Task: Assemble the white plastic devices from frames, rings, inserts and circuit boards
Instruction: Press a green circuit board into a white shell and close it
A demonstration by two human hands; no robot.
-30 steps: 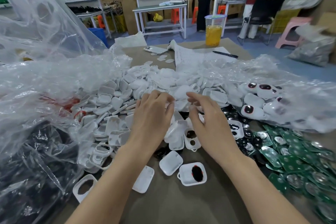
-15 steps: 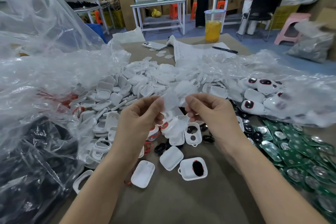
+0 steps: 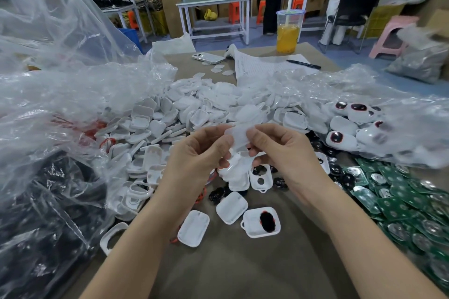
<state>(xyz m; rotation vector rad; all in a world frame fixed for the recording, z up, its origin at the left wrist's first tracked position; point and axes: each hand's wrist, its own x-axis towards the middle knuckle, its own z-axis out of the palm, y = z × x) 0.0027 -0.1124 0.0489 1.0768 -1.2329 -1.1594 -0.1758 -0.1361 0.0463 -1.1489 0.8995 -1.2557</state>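
Note:
My left hand [image 3: 194, 155] and my right hand [image 3: 284, 150] are raised over the table's middle. Together they pinch a thin translucent white plastic insert [image 3: 237, 136] between fingertips. My left hand's lower fingers also curl round a white part [image 3: 233, 164] beneath it. Behind lies a large heap of white plastic shells [image 3: 194, 109]. A white frame with a black insert [image 3: 262, 222] lies near the front, beside two plain white shells [image 3: 232, 206] [image 3: 193, 227]. Green circuit boards [image 3: 401, 204] are piled at the right. Black round inserts [image 3: 217, 194] lie under my hands.
Crumpled clear plastic bags [image 3: 60, 94] cover the left, over black parts [image 3: 43, 213]. Another clear bag [image 3: 393, 124] at right holds finished white devices. At the far edge stand a cup of yellow drink [image 3: 289, 34], a phone [image 3: 209, 58], a paper and a pen [image 3: 303, 64]. People stand behind.
Both hands rose from the heap of white parts and came together, now holding the thin translucent insert between them; they have lifted slightly higher since half a second ago.

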